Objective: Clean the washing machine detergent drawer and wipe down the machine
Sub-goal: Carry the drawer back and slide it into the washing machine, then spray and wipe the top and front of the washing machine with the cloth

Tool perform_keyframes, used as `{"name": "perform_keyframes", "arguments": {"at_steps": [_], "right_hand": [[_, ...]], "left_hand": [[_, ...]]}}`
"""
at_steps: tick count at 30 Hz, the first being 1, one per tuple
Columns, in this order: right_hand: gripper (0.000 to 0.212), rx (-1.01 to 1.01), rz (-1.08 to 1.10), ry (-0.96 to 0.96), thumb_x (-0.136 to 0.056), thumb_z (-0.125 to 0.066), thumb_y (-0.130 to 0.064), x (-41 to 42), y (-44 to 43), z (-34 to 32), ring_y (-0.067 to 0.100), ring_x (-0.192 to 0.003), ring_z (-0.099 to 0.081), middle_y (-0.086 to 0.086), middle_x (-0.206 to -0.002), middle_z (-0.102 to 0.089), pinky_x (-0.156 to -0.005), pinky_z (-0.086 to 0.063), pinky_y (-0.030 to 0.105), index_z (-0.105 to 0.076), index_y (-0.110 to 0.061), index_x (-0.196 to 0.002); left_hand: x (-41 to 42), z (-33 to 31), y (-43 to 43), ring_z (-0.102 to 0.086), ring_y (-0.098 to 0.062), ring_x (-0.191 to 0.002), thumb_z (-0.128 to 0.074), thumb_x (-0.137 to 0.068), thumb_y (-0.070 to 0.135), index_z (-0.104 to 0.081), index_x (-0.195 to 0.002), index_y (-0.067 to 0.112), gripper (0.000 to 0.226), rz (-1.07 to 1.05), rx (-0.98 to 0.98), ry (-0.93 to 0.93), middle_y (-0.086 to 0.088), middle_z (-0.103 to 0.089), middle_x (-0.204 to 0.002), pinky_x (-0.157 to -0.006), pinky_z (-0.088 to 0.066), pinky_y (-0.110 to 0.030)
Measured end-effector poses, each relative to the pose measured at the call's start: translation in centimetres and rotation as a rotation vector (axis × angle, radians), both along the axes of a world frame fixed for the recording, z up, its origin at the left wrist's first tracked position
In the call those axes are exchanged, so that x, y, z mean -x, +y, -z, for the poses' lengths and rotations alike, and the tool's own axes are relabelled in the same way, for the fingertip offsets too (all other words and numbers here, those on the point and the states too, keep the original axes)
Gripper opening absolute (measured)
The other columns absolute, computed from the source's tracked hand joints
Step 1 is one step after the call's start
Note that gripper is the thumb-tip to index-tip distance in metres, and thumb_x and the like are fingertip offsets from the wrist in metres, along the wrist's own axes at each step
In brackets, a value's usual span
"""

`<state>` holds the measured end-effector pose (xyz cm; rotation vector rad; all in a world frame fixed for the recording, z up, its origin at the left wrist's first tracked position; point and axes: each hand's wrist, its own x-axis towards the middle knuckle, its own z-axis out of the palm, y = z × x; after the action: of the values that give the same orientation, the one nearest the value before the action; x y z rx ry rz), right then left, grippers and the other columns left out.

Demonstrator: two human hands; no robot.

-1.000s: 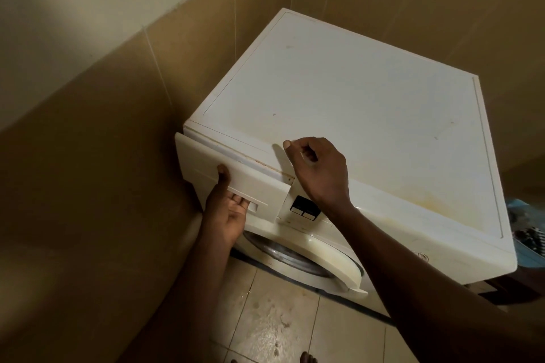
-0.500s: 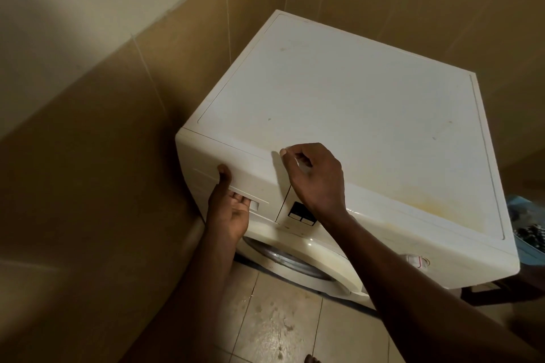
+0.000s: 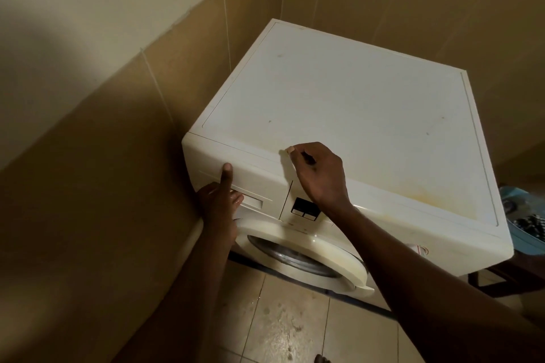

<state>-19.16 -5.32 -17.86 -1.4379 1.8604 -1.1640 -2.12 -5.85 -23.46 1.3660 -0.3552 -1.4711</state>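
washing machine (image 3: 354, 115): 1 | detergent drawer (image 3: 256, 183): 1 | hands (image 3: 219, 200) (image 3: 320, 177): 2 | basket (image 3: 523, 240): perhaps 1

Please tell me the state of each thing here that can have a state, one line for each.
detergent drawer: closed, flush with the front.
left hand: grips the detergent drawer, fingers in its recess, thumb on its front.
right hand: fingers curled, resting on the top edge.
door: shut or ajar, cannot tell.
display: dark.
machine top: yellowish stains near the front.

Both arms reach forward. The left grip (image 3: 220, 200) hooks its fingers into the detergent drawer (image 3: 259, 181), thumb straight up. The right grip (image 3: 320, 175) is curled, back of the hand uppermost.
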Motion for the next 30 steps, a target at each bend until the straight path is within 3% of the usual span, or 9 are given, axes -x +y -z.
{"name": "perform_keyframes", "arguments": {"at_steps": [4, 7, 9, 14, 17, 22, 25, 28, 30], "right_hand": [[0.012, 0.024, -0.002, -0.046, -0.091, -0.060, -0.024, -0.1, 0.6, -0.4, 0.000, -0.087, -0.061, -0.015, -0.092, -0.068, -0.078, -0.048, 0.018, -0.072, -0.021, -0.091], [0.010, 0.087, 0.024, 0.015, -0.089, -0.061, -0.021, 0.5, 2.0, -0.7, 0.000, -0.089, -0.059, -0.016, -0.092, -0.068, -0.080, -0.049, 0.022, -0.071, -0.021, -0.093], [0.011, 0.110, 0.035, 0.046, -0.088, -0.061, -0.019, 1.0, 3.1, -0.9, 0.002, -0.091, -0.059, -0.016, -0.094, -0.068, -0.083, -0.049, 0.024, -0.069, -0.022, -0.094], [0.017, 0.089, 0.038, 0.188, -0.086, -0.062, -0.020, 3.3, 6.4, -1.9, 0.005, -0.096, -0.057, -0.012, -0.103, -0.067, -0.084, -0.046, 0.023, -0.067, -0.021, -0.102], [0.022, 0.066, 0.094, 0.217, -0.084, -0.060, -0.020, 5.6, 8.3, -2.9, 0.007, -0.097, -0.057, -0.011, -0.106, -0.067, -0.084, -0.049, 0.028, -0.067, -0.021, -0.105], [0.030, 0.022, 0.156, 0.244, -0.084, -0.058, -0.018, 9.4, 10.4, -5.5, 0.008, -0.106, -0.054, -0.012, -0.117, -0.063, -0.089, -0.050, 0.031, -0.064, -0.023, -0.114], [0.032, 0.047, 0.207, 0.292, -0.085, -0.058, -0.016, 11.9, 11.7, -7.1, 0.011, -0.108, -0.055, -0.009, -0.119, -0.062, -0.089, -0.047, 0.027, -0.063, -0.023, -0.115], [0.032, 0.072, 0.265, 0.347, -0.084, -0.059, -0.014, 14.7, 13.1, -9.0, 0.015, -0.108, -0.055, -0.005, -0.120, -0.063, -0.091, -0.043, 0.025, -0.064, -0.020, -0.115], [0.031, 0.098, 0.302, 0.371, -0.083, -0.060, -0.014, 17.0, 14.2, -10.5, 0.017, -0.111, -0.055, -0.002, -0.119, -0.063, -0.096, -0.043, 0.030, -0.064, -0.018, -0.113]], "left_hand": [[-1.2, -1.7, 0.0, -0.066, -0.028, -0.099, -0.075, -0.083, 0.034, -0.042, -0.134, 0.004, 0.068, -0.029, 0.011, -0.222, -0.016, -0.059, -0.121, -0.073, -0.057, -0.031], [-1.1, -3.0, -0.2, -0.062, -0.031, -0.110, -0.073, -0.082, 0.043, -0.043, -0.129, 0.010, 0.065, -0.049, 0.016, -0.404, -0.015, -0.058, -0.125, -0.091, -0.055, -0.044], [-0.6, -4.1, -0.5, -0.060, -0.032, -0.112, -0.069, -0.087, 0.040, -0.045, -0.128, 0.009, 0.057, -0.048, 0.064, -0.464, -0.017, -0.057, -0.126, -0.095, -0.053, -0.044], [3.1, -7.5, 0.1, -0.055, -0.015, -0.092, -0.067, -0.091, 0.025, -0.054, -0.120, 0.003, 0.039, -0.035, 0.300, -0.621, -0.007, -0.058, -0.106, -0.071, -0.044, -0.008], [5.8, -9.6, 0.6, -0.056, -0.008, -0.079, -0.067, -0.091, 0.024, -0.054, -0.117, 0.009, 0.032, 0.060, 0.359, -0.594, -0.001, -0.058, -0.101, -0.064, -0.041, -0.004], [9.3, -12.2, 0.7, -0.060, -0.018, -0.087, -0.064, -0.092, 0.028, -0.052, -0.118, 0.016, 0.031, 0.213, 0.379, -0.545, 0.003, -0.061, -0.100, -0.073, -0.049, -0.028], [12.1, -13.6, 1.3, -0.060, -0.016, -0.083, -0.064, -0.091, 0.028, -0.053, -0.117, 0.017, 0.030, 0.321, 0.448, -0.558, 0.002, -0.063, -0.100, -0.069, -0.048, -0.025], [15.4, -15.3, 2.2, -0.054, 0.001, -0.073, -0.064, -0.092, 0.028, -0.053, -0.118, 0.017, 0.030, 0.425, 0.521, -0.599, 0.008, -0.060, -0.093, -0.058, -0.040, -0.008], [17.8, -16.6, 2.7, -0.055, 0.001, -0.073, -0.064, -0.092, 0.028, -0.053, -0.120, 0.017, 0.032, 0.490, 0.576, -0.632, 0.005, -0.062, -0.099, -0.059, -0.039, -0.011]]}}
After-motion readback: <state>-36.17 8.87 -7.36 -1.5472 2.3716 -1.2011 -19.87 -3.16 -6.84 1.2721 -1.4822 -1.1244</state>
